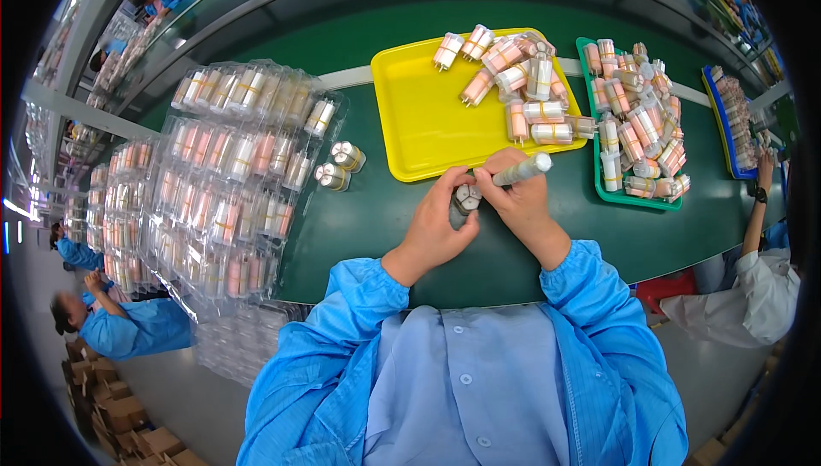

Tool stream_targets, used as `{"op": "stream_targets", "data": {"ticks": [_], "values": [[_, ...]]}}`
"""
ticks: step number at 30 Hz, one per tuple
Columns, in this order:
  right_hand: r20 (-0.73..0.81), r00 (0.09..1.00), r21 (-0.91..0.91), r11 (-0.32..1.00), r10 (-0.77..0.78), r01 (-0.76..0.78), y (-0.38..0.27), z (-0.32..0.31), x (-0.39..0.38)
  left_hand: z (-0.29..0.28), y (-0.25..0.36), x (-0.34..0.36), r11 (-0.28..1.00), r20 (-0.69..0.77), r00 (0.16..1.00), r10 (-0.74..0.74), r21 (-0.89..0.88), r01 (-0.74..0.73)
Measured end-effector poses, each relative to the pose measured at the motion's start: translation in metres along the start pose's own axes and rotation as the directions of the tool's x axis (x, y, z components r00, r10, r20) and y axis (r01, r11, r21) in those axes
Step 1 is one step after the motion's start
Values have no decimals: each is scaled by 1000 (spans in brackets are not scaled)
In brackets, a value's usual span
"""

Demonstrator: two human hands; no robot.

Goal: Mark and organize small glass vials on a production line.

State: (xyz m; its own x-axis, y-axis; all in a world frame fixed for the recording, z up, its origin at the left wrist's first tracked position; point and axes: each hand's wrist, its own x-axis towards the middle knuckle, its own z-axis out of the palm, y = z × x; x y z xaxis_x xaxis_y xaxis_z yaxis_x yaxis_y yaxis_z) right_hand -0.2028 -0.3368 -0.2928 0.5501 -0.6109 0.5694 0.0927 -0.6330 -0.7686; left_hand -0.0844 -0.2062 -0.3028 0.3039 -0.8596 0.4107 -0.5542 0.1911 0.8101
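Note:
My left hand (432, 231) is curled round a small bundle of white-ended cylinders (468, 198), which sits low near the table top. My right hand (522, 205) grips a pale grey-green tube with a white end (528, 167), tilted up to the right, its fingers close beside the bundle. Beyond both hands lies a yellow tray (402, 111) with pink and white banded cylinder bundles (539, 77) heaped on its right side. Two more bundles (340, 167) stand on the green table (342, 227) left of my hands.
Clear plastic packs of bundles (222, 175) cover the left side. A green tray (602, 184), heaped with bundles, sits right; a blue tray (737, 158) lies beyond it. A co-worker's arm (754, 218) reaches toward it. Other workers (137, 321) in blue are at left, near cardboard (124, 410).

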Motion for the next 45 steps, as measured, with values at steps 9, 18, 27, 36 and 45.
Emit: {"op": "stream_targets", "data": {"ticks": [9, 18, 27, 36, 45], "values": [[-52, 983, 175, 971, 176, -164, -1, 0, -1, 4, -7, -3, 987, -69, 997, -29, 158, 39], [-19, 999, 137, 990, 43, -40, -1, -1, 2, 1, -4, -3, 997, 50, 996, -68, -29, 69], [50, 996, 66, 995, 68, -71, 0, 2, 0, 1, -5, 1, 994, 64, 993, -100, -25, 102], [-124, 903, 256, 893, 411, -371, 14, -7, 8, -21, -2, -13, 703, 145, 877, -458, -545, 457], [-93, 967, 184, 959, 237, -217, 13, -1, 1, -91, -21, -60, 904, -581, 809, -89, 294, 310]]}}
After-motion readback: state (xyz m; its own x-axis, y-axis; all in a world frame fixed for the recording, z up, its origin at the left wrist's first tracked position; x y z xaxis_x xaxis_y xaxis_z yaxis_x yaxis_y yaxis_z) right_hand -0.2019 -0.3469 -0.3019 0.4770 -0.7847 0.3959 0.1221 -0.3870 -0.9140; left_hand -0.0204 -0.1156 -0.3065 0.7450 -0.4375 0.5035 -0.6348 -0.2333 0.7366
